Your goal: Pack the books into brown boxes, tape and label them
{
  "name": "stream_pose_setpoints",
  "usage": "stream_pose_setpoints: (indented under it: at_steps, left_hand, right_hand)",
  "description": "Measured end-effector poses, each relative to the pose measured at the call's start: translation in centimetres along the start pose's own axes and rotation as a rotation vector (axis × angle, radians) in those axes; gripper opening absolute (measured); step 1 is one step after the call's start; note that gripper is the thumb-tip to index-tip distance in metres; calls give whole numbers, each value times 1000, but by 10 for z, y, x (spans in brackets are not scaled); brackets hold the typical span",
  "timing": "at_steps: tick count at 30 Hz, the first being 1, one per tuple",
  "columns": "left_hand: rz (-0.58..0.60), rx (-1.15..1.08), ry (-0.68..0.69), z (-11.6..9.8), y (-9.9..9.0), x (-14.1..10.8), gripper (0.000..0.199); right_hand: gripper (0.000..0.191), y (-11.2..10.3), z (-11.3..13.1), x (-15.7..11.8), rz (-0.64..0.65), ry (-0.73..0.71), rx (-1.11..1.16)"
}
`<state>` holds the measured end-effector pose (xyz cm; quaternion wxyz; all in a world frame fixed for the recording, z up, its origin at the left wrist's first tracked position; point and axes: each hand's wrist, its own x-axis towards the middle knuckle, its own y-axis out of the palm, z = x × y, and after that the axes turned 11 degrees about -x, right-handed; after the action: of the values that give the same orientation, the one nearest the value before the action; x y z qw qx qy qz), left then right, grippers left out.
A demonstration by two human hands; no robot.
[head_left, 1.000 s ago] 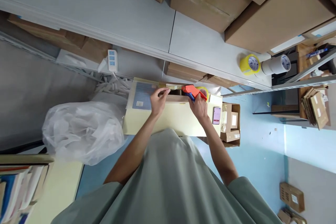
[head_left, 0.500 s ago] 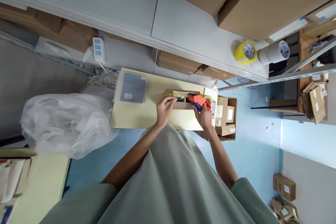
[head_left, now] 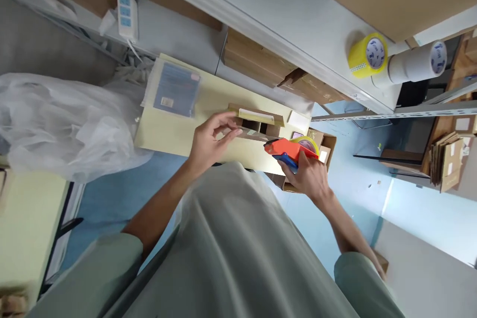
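Note:
My right hand [head_left: 308, 175] is wrapped round a red and blue tape dispenser [head_left: 285, 149] that carries a yellow roll of tape. From its front a strip of clear tape [head_left: 257, 134] stretches leftward. The free end of that strip is pinched between the fingers of my left hand [head_left: 214, 141]. Just behind the strip a small cardboard box [head_left: 257, 115] rests on the pale yellow table [head_left: 175, 131], partly hidden by the tape and my left fingers.
A blue plastic-wrapped pack [head_left: 177, 89] lies at the table's left. Beside it bulges a clear plastic bag [head_left: 67, 119]. On the shelf above stand a yellow tape roll [head_left: 367, 55] and a white roll [head_left: 417, 62]. A power strip [head_left: 127, 17] sits at upper left. Cardboard boxes [head_left: 328, 146] are at right.
My hands have moved apart, and the tape strip between them has grown longer. The dispenser has shifted right and nearer to me. The whole view has tilted and come closer to the table.

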<state>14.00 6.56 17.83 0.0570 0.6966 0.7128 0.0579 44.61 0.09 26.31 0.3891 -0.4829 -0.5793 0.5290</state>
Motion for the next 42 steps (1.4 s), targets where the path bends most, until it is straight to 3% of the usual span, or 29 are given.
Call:
stream_pose_setpoints:
  at_steps: [3,6,9,13,18,24,29,42]
  left_hand:
    - [-22,-98,-143,0,-15,3,64]
    - [-39,-177,-271,10,-31,10,66]
    - [-54,-301,-377,27,-47,19,66]
    - [-56,-460,-504,54,-62,30,67]
    - [-18,-594,-589,77,-70,37,65]
    - [12,-650,-628,99,-69,42,74]
    - [-39,-617,-621,121,-63,42,73]
    - [-161,-620,-642,158,-24,38,40]
  right_hand:
    - [57,-42,3,31,222,-38,-33]
    - [49,-83,23,76,540,-31,-130]
    - [51,-112,48,123,759,-77,-146]
    - [60,-127,72,175,966,-88,-134]
    - [64,-138,94,210,1149,-48,-150]
    - [71,-152,132,233,1212,-51,-280]
    - [69,-145,156,245,1191,-57,-384]
    - [68,-110,167,249,1220,-47,-451]
